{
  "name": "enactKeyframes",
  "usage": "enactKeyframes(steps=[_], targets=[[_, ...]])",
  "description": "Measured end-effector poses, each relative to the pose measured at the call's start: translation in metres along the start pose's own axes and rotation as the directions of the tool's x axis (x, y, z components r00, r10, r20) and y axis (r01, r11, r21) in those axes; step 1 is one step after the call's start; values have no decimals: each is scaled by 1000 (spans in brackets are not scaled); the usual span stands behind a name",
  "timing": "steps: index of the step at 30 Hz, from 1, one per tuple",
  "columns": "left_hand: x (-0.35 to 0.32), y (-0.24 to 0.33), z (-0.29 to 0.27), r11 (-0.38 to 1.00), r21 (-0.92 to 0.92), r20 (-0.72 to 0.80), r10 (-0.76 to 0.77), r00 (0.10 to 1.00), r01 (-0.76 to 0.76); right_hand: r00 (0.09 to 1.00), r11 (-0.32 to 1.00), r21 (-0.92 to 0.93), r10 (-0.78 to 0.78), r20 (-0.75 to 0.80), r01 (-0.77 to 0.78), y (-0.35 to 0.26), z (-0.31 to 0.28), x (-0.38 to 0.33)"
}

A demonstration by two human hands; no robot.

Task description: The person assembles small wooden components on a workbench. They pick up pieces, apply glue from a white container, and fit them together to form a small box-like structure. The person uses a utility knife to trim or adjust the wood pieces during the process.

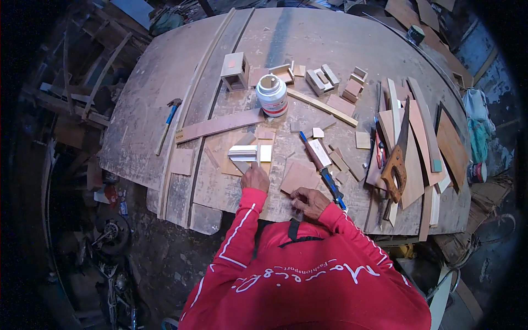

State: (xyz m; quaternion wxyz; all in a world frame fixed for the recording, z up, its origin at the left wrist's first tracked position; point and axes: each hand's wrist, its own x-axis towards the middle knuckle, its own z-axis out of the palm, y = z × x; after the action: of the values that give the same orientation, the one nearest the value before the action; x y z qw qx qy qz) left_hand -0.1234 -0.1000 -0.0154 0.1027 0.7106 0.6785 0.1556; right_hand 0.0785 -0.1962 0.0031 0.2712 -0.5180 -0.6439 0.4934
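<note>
On the scuffed wooden desk (335, 47), the left hand (255, 179) is beside a pale, ridged block (242, 153). The right hand (311, 203) curls near a flat, squarish wood panel (300, 177); whether either grips anything, I cannot tell.

The square panel (298, 176) is matt wood (smooth), the jar (273, 103) plastic, the sleeves (244, 220) cloth.
</note>
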Motion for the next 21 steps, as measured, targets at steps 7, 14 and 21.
enactKeyframes(steps=[7, 14, 21], targets=[[-14, 21, -9, 984, -116, 40, 138, 990, -132, 980, 994, 65, 99, -170, -89, 2, -15, -3], [-41, 48, -3, 922, -312, 53, 258, 965, -229, 846, 904, -407, -113, -521, -130, 11, -26, -19], [-43, 48, 15, 965, -218, -29, 140, 990, -143, 916, 800, -592, -164, -367, -94, 6, -7, -13]])
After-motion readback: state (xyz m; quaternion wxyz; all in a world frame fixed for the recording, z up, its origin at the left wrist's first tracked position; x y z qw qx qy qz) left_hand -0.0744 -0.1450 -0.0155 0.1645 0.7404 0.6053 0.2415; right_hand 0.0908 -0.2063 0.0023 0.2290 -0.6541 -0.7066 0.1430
